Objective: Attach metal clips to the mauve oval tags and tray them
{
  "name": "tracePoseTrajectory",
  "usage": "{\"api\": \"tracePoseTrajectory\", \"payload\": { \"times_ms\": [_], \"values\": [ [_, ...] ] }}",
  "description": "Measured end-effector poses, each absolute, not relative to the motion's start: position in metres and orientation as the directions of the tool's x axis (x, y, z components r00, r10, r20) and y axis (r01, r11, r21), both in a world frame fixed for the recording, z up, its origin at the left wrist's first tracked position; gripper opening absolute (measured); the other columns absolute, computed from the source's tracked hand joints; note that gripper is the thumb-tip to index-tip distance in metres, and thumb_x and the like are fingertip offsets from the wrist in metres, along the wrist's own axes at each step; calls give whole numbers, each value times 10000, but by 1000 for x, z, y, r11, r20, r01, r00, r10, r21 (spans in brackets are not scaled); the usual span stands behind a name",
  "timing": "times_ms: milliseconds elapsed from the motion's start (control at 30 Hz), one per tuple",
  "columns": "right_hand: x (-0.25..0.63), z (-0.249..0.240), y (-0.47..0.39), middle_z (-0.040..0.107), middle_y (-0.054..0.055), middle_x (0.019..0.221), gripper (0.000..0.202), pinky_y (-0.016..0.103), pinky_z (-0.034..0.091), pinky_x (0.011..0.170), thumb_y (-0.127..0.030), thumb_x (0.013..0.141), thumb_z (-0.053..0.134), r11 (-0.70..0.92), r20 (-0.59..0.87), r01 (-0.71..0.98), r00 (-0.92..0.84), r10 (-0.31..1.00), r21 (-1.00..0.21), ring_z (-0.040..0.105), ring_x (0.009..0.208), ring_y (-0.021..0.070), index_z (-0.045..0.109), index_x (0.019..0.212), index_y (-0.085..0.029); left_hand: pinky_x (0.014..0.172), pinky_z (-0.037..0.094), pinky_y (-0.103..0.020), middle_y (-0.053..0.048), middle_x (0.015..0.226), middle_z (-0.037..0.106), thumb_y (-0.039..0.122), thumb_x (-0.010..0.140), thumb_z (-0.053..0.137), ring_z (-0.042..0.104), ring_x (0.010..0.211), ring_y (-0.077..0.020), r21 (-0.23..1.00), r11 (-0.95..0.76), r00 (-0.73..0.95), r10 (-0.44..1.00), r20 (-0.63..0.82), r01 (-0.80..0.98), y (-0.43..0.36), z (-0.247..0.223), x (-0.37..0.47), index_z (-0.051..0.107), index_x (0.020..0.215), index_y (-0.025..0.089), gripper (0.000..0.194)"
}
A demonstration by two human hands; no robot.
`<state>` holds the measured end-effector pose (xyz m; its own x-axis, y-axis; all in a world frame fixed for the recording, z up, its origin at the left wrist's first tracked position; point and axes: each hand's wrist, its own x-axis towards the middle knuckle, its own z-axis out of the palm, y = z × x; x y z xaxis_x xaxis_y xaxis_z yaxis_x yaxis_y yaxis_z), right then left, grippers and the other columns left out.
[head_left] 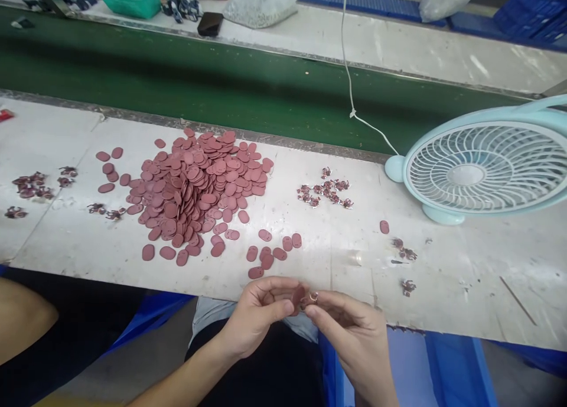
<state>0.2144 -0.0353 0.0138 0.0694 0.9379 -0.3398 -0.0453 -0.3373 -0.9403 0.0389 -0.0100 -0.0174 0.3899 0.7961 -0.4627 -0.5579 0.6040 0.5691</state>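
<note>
My left hand (pixel 266 309) pinches a reddish oval disc (pixel 298 295) between thumb and fingers at the table's front edge. Touching it from the other side, my right hand (pixel 349 324) grips a small dark-red and silvery piece (pixel 310 299); its shape is partly hidden by the fingertips. Beyond the hands lie several loose oval discs (pixel 266 260). A big heap of the same discs (pixel 190 182) spreads over the table to the left. Small dark-red figure-like pieces (pixel 328 188) lie in a cluster right of the heap, with a few more (pixel 407 286) nearer on the right.
A light-blue fan (pixel 465 175) stands at the right, its white cord (pixel 348 70) crossing a green belt (pixel 177 76). More small pieces (pixel 33 185) lie far left. A blue bin (pixel 458 365) sits below the edge. At left is another person's knee (pixel 24 318).
</note>
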Motion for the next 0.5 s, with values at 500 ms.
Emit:
{"api": "tracePoseTrajectory", "payload": {
  "times_ms": [500],
  "values": [
    [207,15,-32,804,35,847,96,268,631,703,-311,830,817,-335,-334,-15,117,935,-942,765,773,195,793,879,-232,878,562,-347,-87,1062,804,137,765,826,733,1007,-253,728,500,312,865,-392,-469,-15,-21,43,791,747,187,64]
  ]
}}
